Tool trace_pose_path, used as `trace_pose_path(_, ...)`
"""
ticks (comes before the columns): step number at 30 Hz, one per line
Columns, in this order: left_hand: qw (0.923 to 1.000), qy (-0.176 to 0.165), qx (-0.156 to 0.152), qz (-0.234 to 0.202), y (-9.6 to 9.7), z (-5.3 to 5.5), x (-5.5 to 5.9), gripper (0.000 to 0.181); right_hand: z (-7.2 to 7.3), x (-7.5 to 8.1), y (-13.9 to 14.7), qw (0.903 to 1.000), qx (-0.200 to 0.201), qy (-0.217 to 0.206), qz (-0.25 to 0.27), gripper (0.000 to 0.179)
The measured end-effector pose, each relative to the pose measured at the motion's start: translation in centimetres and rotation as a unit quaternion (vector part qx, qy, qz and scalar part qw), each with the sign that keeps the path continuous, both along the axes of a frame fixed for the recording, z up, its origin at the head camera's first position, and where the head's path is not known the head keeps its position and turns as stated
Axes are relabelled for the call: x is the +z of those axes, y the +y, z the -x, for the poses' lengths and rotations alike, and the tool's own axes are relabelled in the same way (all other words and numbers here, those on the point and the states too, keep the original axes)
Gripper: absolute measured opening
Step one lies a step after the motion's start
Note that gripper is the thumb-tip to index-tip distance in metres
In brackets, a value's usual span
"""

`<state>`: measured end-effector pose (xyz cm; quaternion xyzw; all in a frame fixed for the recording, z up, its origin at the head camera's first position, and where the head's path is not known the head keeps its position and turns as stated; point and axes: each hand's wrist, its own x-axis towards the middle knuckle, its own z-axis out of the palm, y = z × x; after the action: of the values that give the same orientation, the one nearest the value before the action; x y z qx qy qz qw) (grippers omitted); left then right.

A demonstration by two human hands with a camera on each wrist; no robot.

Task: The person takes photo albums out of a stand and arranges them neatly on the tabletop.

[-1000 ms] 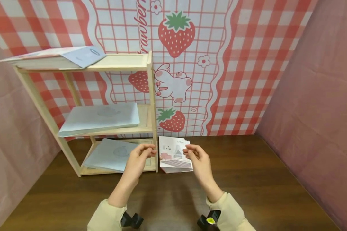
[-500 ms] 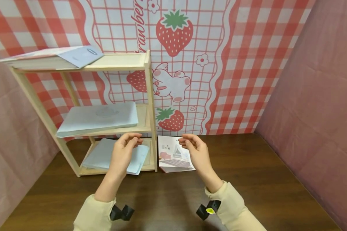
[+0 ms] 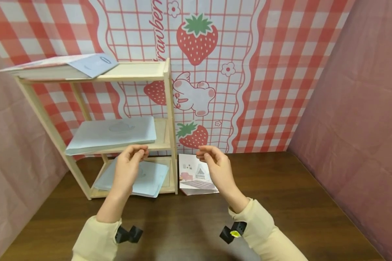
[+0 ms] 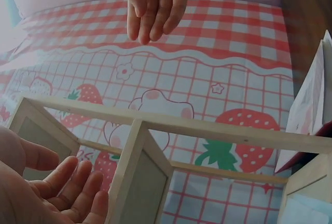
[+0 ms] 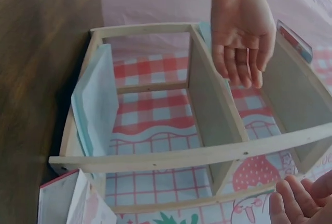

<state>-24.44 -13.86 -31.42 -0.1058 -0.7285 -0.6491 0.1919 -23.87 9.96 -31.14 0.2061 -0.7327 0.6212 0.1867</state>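
Observation:
My left hand (image 3: 127,168) hovers in front of the wooden shelf, its fingers loosely bent with nothing between them. Behind it, a light blue book (image 3: 153,177) lies on the bottom board, partly hidden by that hand. My right hand (image 3: 220,170) hangs over a booklet (image 3: 194,177) with a room drawing on its cover, and covers its right side. The booklet lies on the table against the shelf's right post. In the left wrist view the left hand (image 4: 57,187) shows a bare palm; the right hand (image 5: 306,203) is likewise bare in the right wrist view.
The three-tier wooden shelf (image 3: 171,108) stands at the left of the brown table (image 3: 281,203). Another light blue book (image 3: 114,134) lies on its middle board. A thick book (image 3: 55,67) on top overhangs the left edge. A strawberry-print cloth (image 3: 196,40) hangs behind.
My left hand has moved left and up, uncovering the right part of the bottom book. The right hand has risen slightly and shifted a little left. The books stay where they were.

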Motion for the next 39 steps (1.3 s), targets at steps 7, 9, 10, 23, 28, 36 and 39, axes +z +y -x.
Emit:
trace_pose_path(7, 0.9997, 0.005, 0.021, -0.015, -0.6, 0.1, 0.6, 0.032, -0.7, 0.8, -0.8, 0.9999, 0.008, 0.001, -0.013, 0.019)
trace_pose_path(9, 0.9993, 0.003, 0.036, -0.014, -0.6, -0.3, 1.1, 0.031, -1.3, 1.6, -1.1, 0.9999, 0.008, 0.0, -0.015, 0.019)
trace_pose_path(10, 0.9989, 0.002, 0.043, -0.019, -0.6, -0.5, 1.4, 0.03, -1.6, 2.0, -1.3, 0.9998, 0.008, 0.003, -0.019, 0.019)
trace_pose_path(23, 0.9936, -0.023, 0.104, -0.038, -0.9, -2.1, 4.3, 0.032, -2.3, 4.0, -3.1, 0.9981, 0.04, 0.017, -0.044, 0.019)
trace_pose_path(28, 0.9903, -0.031, 0.121, -0.061, -1.6, -2.2, 4.9, 0.036, -2.3, 4.8, -3.9, 0.9978, 0.05, 0.028, -0.032, 0.02)
trace_pose_path(36, 0.9828, -0.022, 0.152, -0.102, -2.2, -2.2, 5.8, 0.036, -2.2, 6.2, -5.0, 0.9968, 0.06, 0.037, -0.038, 0.02)
trace_pose_path(39, 0.9815, -0.018, 0.157, -0.107, -2.4, -2.2, 6.1, 0.037, -2.2, 6.7, -5.5, 0.996, 0.07, 0.044, -0.034, 0.02)
